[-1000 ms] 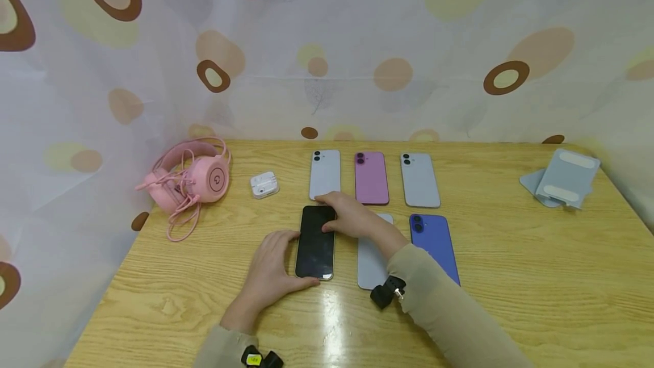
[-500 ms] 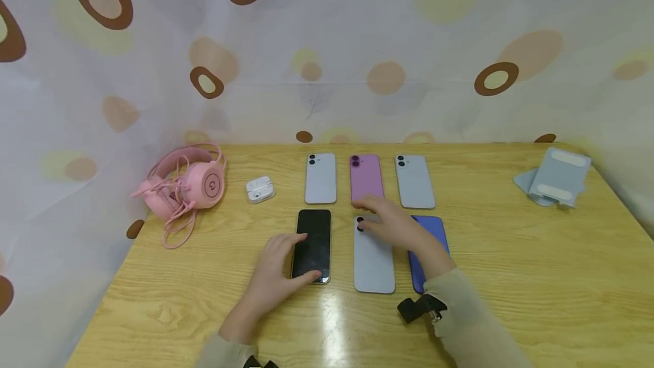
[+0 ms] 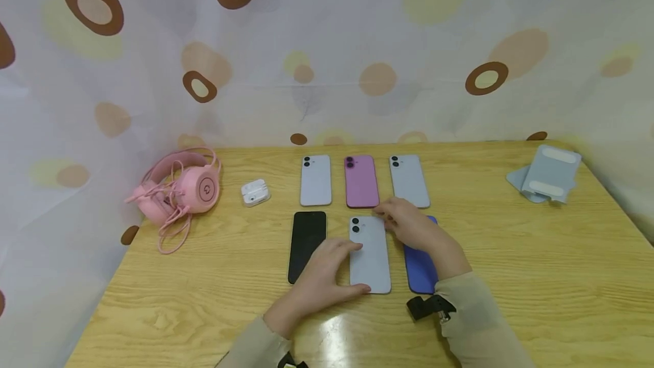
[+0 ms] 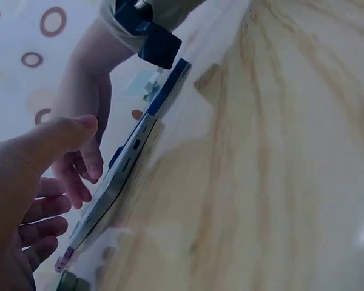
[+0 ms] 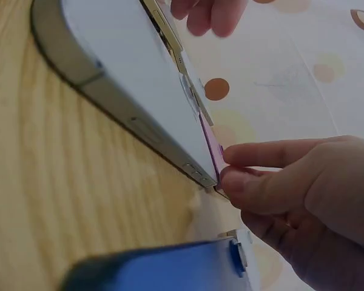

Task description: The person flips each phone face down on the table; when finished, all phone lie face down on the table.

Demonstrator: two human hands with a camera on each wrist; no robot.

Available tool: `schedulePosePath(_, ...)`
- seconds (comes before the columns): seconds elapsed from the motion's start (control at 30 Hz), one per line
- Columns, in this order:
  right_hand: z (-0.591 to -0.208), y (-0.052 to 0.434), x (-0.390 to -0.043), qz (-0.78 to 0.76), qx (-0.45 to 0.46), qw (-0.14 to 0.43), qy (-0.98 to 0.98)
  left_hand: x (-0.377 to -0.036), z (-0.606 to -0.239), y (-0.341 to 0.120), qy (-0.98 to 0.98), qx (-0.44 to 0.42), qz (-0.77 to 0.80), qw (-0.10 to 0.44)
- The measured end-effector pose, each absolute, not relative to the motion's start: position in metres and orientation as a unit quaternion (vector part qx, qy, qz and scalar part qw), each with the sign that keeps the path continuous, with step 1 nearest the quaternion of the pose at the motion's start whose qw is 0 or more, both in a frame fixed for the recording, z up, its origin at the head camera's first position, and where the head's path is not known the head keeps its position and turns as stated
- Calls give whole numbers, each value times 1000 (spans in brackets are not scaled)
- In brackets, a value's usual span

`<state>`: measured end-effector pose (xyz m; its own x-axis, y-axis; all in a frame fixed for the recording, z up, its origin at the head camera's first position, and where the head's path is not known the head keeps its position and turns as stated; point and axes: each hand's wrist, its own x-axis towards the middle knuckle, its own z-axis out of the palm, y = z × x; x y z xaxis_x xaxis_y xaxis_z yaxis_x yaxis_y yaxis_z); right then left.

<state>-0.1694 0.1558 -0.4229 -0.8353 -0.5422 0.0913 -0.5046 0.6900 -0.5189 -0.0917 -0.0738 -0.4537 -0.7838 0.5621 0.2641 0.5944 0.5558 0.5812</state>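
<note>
A white phone (image 3: 371, 263) lies back up in the middle of the front row, its two camera lenses at the top left. My left hand (image 3: 327, 277) is spread over its left side, thumb by the bottom edge and forefinger over the back. At its upper right corner is my right hand (image 3: 416, 229), thumb and forefinger close together in the right wrist view; whether they touch the phone is unclear. Left of it, a phone with a black screen (image 3: 306, 237) lies face up, partly behind my left hand. A blue phone (image 3: 420, 271) lies under my right forearm, partly hidden.
Behind stand in a row a white phone (image 3: 315, 180), a pink phone (image 3: 361, 182) and another white phone (image 3: 409, 178). Pink headphones (image 3: 186, 186) and a clear case with white earphones (image 3: 255, 192) are at left. A grey-blue folding stand (image 3: 549, 172) sits far right.
My left hand has moved right, from the black-screen phone to the middle white phone. My right hand has gone from the black-screen phone's top to the white phone's upper right corner.
</note>
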Motion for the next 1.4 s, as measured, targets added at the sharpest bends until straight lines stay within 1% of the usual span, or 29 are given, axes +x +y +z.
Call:
schedulePosePath(0.13, -431, 157, -167, -276, -295, 37, 914, -88, -460, -68, -885, -330, -328, 4)
schedulePosePath(0.27, -433, 160, -168, -288, -295, 39, 910, -88, -463, -67, -890, -331, -314, 13)
schedulePosePath(0.4, -432, 164, -170, -281, -292, 63, 912, -90, -464, -66, -899, -316, -303, 25)
schedulePosePath(0.57, -431, 166, -170, -278, -272, 101, 916, -91, -464, -66, -910, -292, -294, 25)
schedulePosePath(0.73, -435, 169, -173, -292, -269, 109, 911, -91, -465, -66, -909, -290, -300, 18)
schedulePosePath(0.93, -439, 176, -179, -310, -284, 111, 901, -92, -466, -66, -901, -300, -313, 24)
schedulePosePath(1.13, -438, 178, -181, -371, -276, 135, 876, -94, -463, -65, -893, -302, -335, 10)
schedulePosePath(1.23, -436, 178, -180, -382, -266, 133, 875, -94, -462, -65, -890, -294, -347, -2)
schedulePosePath(1.3, -434, 181, -178, -353, -258, 112, 892, -94, -461, -65, -892, -288, -349, -1)
schedulePosePath(1.4, -429, 184, -175, -302, -242, 98, 917, -92, -459, -65, -893, -283, -351, -1)
